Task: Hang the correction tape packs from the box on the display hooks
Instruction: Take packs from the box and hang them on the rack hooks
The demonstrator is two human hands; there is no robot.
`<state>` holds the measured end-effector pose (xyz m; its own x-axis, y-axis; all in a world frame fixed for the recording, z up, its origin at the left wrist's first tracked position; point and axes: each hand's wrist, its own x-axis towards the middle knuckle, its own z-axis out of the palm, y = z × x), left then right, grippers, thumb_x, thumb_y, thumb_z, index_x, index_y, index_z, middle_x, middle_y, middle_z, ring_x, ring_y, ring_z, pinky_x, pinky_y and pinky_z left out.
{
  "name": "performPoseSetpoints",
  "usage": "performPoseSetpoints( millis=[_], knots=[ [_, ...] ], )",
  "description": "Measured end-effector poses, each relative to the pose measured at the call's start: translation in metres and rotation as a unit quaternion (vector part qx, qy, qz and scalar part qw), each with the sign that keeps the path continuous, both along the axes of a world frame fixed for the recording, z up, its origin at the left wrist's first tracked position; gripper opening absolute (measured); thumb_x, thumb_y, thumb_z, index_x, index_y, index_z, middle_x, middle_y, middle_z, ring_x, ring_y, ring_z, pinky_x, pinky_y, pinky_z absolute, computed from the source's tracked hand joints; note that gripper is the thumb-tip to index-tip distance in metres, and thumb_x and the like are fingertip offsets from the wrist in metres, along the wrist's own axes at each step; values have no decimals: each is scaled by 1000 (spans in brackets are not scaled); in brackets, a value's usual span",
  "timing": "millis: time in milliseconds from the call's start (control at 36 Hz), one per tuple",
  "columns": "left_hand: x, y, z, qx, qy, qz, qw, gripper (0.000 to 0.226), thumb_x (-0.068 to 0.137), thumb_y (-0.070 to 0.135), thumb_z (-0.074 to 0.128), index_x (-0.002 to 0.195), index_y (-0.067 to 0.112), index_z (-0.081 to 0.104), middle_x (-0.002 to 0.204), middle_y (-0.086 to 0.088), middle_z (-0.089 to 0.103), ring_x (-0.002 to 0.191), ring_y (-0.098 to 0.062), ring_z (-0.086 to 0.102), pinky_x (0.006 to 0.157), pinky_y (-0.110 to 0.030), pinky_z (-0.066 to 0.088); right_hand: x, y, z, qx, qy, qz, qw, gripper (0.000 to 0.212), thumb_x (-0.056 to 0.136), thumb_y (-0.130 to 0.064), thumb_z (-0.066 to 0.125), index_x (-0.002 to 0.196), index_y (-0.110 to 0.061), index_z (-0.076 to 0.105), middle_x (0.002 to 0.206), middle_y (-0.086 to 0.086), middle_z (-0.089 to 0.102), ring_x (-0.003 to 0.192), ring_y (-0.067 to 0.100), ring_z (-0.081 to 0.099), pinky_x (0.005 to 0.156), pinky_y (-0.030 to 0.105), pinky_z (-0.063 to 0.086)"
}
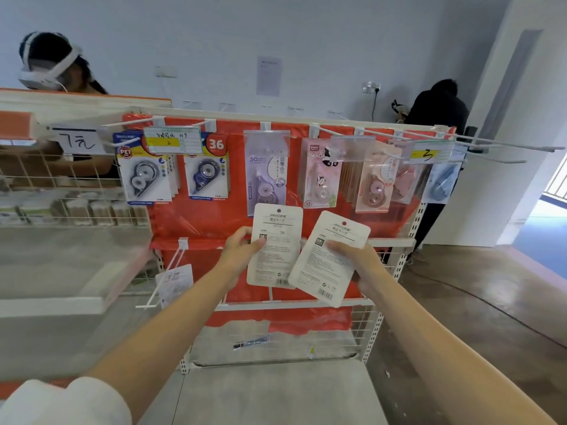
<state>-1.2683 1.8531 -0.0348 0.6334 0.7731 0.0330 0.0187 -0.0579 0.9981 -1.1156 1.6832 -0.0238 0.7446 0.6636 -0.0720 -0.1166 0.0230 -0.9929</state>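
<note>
My left hand (pixel 242 248) grips a white correction tape pack (pixel 276 240) by its left edge, its printed back facing me and upright. Beside it, my right hand (pixel 356 259) holds a second white pack (pixel 325 265), tilted to the right. Both packs are in front of the red display board (pixel 214 222), below the upper row of hooks. That row carries blue packs (pixel 144 173), a lilac pack (pixel 267 176) and pink packs (pixel 320 176). A lower hook (pixel 165 271) at the left holds one white pack (pixel 175 283). No box is in view.
Long bare hooks (pixel 491 142) stick out at the upper right. A wire basket shelf (pixel 70 191) with goods stands at the left, a grey shelf (pixel 276 391) lies below. One person stands behind the left rack, another at the back right.
</note>
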Motion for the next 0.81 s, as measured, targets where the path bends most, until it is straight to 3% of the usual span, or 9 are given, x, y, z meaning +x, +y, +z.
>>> performPoseSetpoints(
  millis=[139,194,278,361,444,528,639,722,806],
  knots=[
    [6,-10,1,19,-8,-13,1000,11,94,8,57,105,5,58,99,-3,69,89,-18,65,77,-32,54,-14,6,1,31,15,51,998,22,84,-7,69,105,-12,67,100,5,74,90,24,71,70,35,57],
    [9,-17,2,30,-7,-31,999,6,94,7,57,100,7,59,99,-3,69,88,-18,65,79,-35,53,-18,9,0,46,20,59,997,25,84,-5,68,108,-9,66,101,5,74,86,21,72,64,31,57],
    [14,-26,3,42,-5,-65,997,10,94,6,55,93,15,61,100,-4,69,94,-21,65,86,-39,52,-22,12,-2,48,41,64,996,30,83,-6,68,114,-7,64,106,8,73,90,24,71,67,33,58],
    [16,-36,5,34,5,-100,994,17,96,6,50,98,18,62,93,3,69,83,-10,66,71,-24,52,-23,14,-3,38,51,95,993,28,86,-8,67,114,-10,63,110,8,71,98,27,69,80,40,57],
    [19,-42,7,27,13,-94,995,18,99,8,46,104,15,61,93,5,66,85,-10,62,65,-19,46,-21,13,-1,30,52,90,994,25,87,-8,65,112,-9,64,105,7,73,90,23,71,70,34,58],
    [22,-47,5,70,38,-65,995,25,101,19,45,126,15,50,111,6,55,101,-8,52,77,-17,39,-20,13,0,0,30,61,998,19,92,-7,60,111,-8,63,101,6,72,81,18,70,62,29,54],
    [26,-57,-1,130,92,-132,978,39,99,30,49,133,12,46,133,1,51,113,-9,49,86,-19,36,-18,17,-1,-80,-39,28,996,20,100,-18,47,114,-12,59,111,9,68,86,20,64,68,32,48],
    [25,-67,0,117,130,-214,961,57,96,42,51,144,15,35,137,5,43,118,-8,44,92,-21,33,-25,18,6,-125,-47,61,989,42,99,-44,43,127,-15,51,114,7,64,98,23,62,83,39,50],
    [25,-65,1,77,105,-238,962,60,92,46,57,142,25,32,140,6,42,122,-10,44,96,-26,36,-33,16,14,-99,-50,119,987,52,95,-60,35,119,-18,54,109,-5,60,99,14,58,96,41,48]
  ],
)
